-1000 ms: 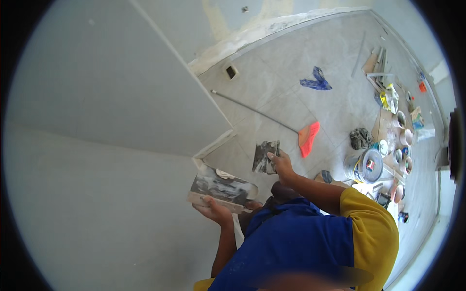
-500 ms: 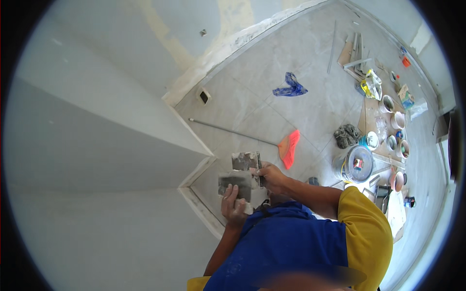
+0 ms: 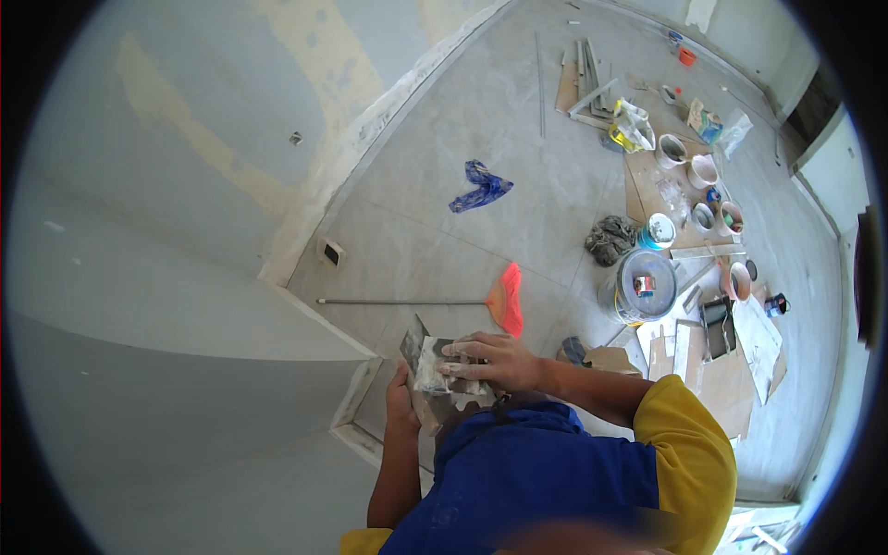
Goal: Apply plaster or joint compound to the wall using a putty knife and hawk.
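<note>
In front of my body, two wide filling knives caked with white compound meet. My left hand [image 3: 400,403] is wrapped around the left filling knife [image 3: 413,337], whose flat grey blade stands tilted. My right hand [image 3: 499,361] lies over the right filling knife [image 3: 468,381], fingers stretched across its dark blade and thumb out of sight. A thick lump of white compound [image 3: 429,368] sits where the two blades come together. Part of each knife is hidden by the fingers.
A broom [image 3: 508,301] with orange-red bristles lies on the tiled floor ahead, beyond it a crumpled blue cloth [image 3: 481,187]. At the right are a lidded bucket [image 3: 645,289], several smaller buckets, a dark bag [image 3: 610,240] and cardboard [image 3: 726,398]. Patched wall [image 3: 231,120] rises at the left.
Both hands have turned and drawn the blades together. My right hand now covers its blade, and the left blade tilts up. The view has swung to the right.
</note>
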{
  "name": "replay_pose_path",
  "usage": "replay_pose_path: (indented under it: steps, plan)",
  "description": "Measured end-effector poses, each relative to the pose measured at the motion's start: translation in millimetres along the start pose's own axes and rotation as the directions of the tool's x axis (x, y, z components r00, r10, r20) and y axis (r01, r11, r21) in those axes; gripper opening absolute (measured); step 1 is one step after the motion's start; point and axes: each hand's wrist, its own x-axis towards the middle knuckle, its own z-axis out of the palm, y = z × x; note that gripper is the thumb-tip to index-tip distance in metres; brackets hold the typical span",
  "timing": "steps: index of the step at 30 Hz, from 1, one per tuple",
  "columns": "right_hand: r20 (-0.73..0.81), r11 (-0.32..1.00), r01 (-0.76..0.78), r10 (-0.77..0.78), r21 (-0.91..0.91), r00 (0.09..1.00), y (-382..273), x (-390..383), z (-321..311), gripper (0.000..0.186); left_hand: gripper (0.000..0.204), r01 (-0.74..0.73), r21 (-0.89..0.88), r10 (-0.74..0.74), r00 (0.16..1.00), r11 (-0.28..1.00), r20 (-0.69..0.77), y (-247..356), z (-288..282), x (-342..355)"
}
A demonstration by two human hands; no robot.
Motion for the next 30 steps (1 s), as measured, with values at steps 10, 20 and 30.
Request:
replay_pose_path:
  steps: [10, 20, 30]
  plan:
    - [-0.289, 0.975, -0.097, 0.037, -0.198, 0.957, -7.2, -15.6, -28.3, 0.046, 0.044, 0.028, 0.117, -0.037, 0.996, 0.993, 0.079, 5.0, 79.3, 8.6]
    - [-0.347, 0.923, -0.310, 0.221, -0.226, 0.911, 7.1, 10.4, 2.8, 0.045, 0.044, 0.093, 0.058, -0.099, 0.990, 0.994, 0.097, 48.9, 66.2, 34.3]
    - [-0.389, 0.717, -0.578, 0.440, -0.389, 0.809, 48.6, 29.4, 74.7, 0.039, 0.041, -0.089, 0.257, 0.085, 0.996, 0.962, 0.027, 140.7, 32.0, 51.4]
